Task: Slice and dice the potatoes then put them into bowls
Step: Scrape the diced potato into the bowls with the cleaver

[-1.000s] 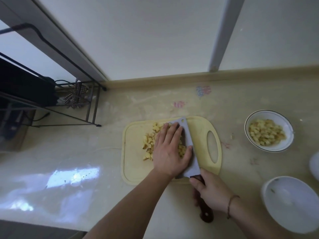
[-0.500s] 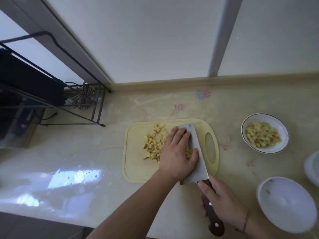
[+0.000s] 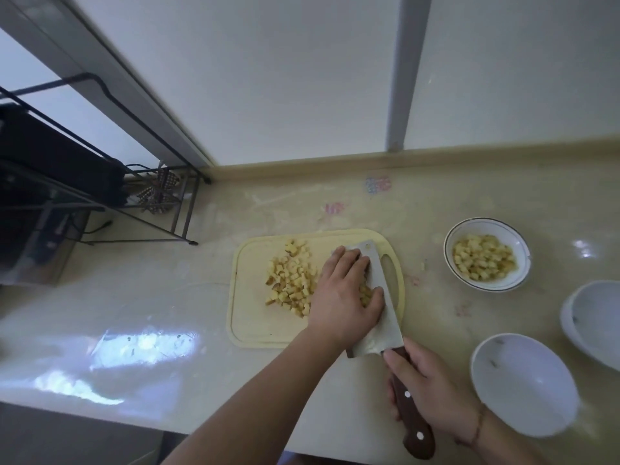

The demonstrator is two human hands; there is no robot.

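Observation:
A pile of diced potato (image 3: 291, 279) lies on the pale yellow cutting board (image 3: 255, 317). My left hand (image 3: 345, 293) lies over the right part of the pile with fingers fairly straight, pressing cubes against the flat of the cleaver (image 3: 380, 300). My right hand (image 3: 432, 394) grips the cleaver's dark wooden handle near the counter's front edge. The blade slants across the board's right side. A white bowl (image 3: 488, 286) at the right holds more diced potato.
Two empty white bowls (image 3: 523, 384) (image 3: 593, 323) stand at the near right. A black wire rack (image 3: 141, 196) stands at the back left. The counter's front edge runs just below my arms.
My right hand and the cleaver's handle have slid towards the front of the counter. My left hand still presses cubes against the blade, and the view has shifted a little.

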